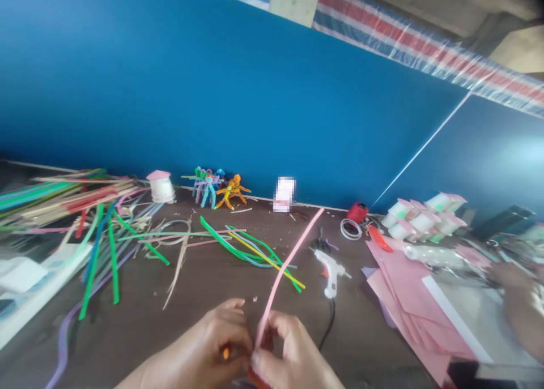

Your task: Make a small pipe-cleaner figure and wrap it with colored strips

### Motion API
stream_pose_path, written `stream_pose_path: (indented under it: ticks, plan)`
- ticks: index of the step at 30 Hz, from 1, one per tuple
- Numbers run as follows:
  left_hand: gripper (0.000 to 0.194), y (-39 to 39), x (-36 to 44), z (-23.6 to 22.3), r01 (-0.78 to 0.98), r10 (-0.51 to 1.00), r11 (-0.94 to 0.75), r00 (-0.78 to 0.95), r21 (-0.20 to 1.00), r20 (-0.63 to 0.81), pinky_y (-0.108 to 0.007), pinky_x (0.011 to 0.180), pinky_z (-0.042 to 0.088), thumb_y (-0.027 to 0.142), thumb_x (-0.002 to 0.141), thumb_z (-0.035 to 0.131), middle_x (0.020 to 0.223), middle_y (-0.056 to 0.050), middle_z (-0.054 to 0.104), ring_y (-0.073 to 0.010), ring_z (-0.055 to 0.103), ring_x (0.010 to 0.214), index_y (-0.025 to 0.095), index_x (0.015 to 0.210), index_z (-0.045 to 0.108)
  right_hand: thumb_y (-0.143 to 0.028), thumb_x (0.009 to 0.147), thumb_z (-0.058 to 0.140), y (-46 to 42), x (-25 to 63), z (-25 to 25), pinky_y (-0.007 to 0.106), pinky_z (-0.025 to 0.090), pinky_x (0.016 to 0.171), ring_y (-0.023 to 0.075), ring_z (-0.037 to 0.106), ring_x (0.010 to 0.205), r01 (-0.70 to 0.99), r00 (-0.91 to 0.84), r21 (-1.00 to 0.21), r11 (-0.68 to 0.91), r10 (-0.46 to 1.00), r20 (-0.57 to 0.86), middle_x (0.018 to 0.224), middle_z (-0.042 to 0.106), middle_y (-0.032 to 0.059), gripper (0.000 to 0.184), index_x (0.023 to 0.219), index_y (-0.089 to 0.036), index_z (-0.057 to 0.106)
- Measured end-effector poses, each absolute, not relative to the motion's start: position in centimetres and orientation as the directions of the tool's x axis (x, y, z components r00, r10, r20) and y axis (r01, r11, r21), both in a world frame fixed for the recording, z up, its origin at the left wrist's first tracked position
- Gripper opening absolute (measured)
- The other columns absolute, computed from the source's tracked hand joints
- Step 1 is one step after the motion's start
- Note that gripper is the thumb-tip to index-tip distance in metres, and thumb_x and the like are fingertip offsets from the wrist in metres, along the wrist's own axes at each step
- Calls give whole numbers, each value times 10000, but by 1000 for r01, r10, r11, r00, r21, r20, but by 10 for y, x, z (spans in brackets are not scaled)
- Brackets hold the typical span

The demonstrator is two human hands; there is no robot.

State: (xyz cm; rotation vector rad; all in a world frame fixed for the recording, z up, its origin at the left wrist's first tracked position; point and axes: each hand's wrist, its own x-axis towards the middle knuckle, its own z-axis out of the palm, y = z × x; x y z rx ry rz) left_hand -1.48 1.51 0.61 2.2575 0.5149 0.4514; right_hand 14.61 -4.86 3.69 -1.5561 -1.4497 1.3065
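- Our pink strip [283, 270] rises from our hands up and to the right, curving slightly, with its far end in the air above the back of the desk.
- Our right hand [293, 349] has a closed grip, pinching the strip's lower end.
- Our left hand [199, 343] is also in a closed grip, curled right beside the right hand, with a small orange piece [226, 353] showing at its fingers.
- A red piece [256, 377] sits just below our hands, mostly hidden.
- Ahead, a white hot glue gun [330, 273] lies on the dark brown desk [140, 298], its black cord [328, 324] trailing toward us.
- To its left lie loose green and yellow strips [250, 253], with a larger heap of strips [63, 199] at the far left.
- To the right lie pink paper sheets [403, 287], and another person's hand [514, 281] is at the right edge.
- Along the back, twisted pipe-cleaner figures [225, 191] and a red spool [357, 212] stand before a blue wall [212, 83].
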Motion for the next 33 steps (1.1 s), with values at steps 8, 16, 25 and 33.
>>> stream_pose_path:
  ticks: [8, 16, 25, 33]
  plan:
    - [159, 12, -16, 19, 168, 425, -766, 856, 620, 293, -392, 1037, 206, 135, 771, 481, 637, 6, 612, -105, 569, 666, 193, 655, 574, -159, 666, 530, -51, 148, 21, 165, 294, 399, 58, 403, 411, 68, -165, -959, -275, 945, -283, 474, 444, -75, 80, 656, -181, 454]
    - [192, 22, -17, 26, 144, 404, -837, 813, 528, 419, -434, 1041, 155, 142, 800, 441, 628, -8, 618, -118, 553, 669, 190, 707, 601, -215, 548, 652, -23, 148, 6, 154, 219, 270, 25, 276, 241, -387, -272, -830, -401, 910, -313, 320, 350, -109, 202, 518, -168, 458]
    - [250, 46, 3, 23, -121, 729, 14, 681, 993, 72, -291, 678, 448, 369, 701, 628, 681, -47, 649, -156, 585, 645, 119, 704, 623, -199, 591, 673, 8, 158, 40, 164, 322, 382, 48, 422, 371, -439, -232, -841, -317, 944, -235, 436, 494, -65, 138, 594, -162, 540]
    - [251, 51, 16, 35, -348, 755, 356, 654, 867, -47, -153, 398, 280, 319, 602, 717, 532, 5, 581, -65, 481, 461, 104, 671, 607, -253, 625, 705, 19, 163, 48, 177, 335, 391, 37, 331, 340, -461, -195, -874, -153, 978, -68, 381, 427, -98, 152, 740, -211, 614]
